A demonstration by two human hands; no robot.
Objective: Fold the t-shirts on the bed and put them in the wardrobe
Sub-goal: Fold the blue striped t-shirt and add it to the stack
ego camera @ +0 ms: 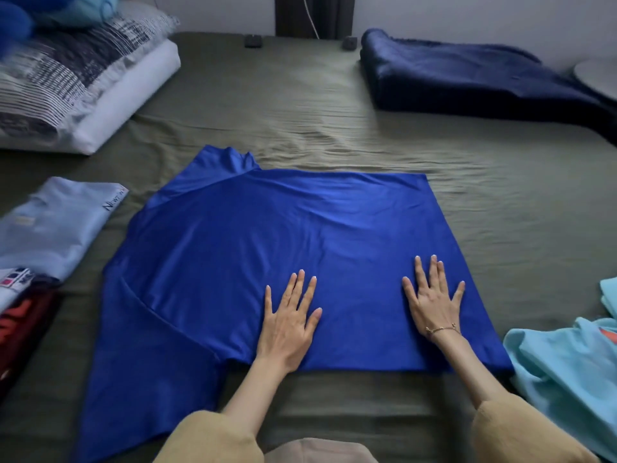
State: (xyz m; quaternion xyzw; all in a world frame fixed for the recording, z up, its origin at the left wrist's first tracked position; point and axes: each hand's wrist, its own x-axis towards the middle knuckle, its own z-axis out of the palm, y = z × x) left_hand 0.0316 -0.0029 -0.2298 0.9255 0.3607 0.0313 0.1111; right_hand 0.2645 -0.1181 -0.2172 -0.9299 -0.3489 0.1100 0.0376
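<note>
Royal-blue t-shirt [267, 235] spread on olive-green bed [300, 105], left hand [289, 320] and right hand [432, 300] flat on it, fingers splayed, light-blue folded shirt [53, 225] at left

Olive bed [300, 105] — blue t-shirt [267, 228], pillows [83, 78], navy blanket [467, 75]

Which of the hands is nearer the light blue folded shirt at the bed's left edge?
Left. The left hand lies flat on the royal blue t-shirt, on the side toward the light blue folded shirt. The right hand presses the same t-shirt farther right.
</note>
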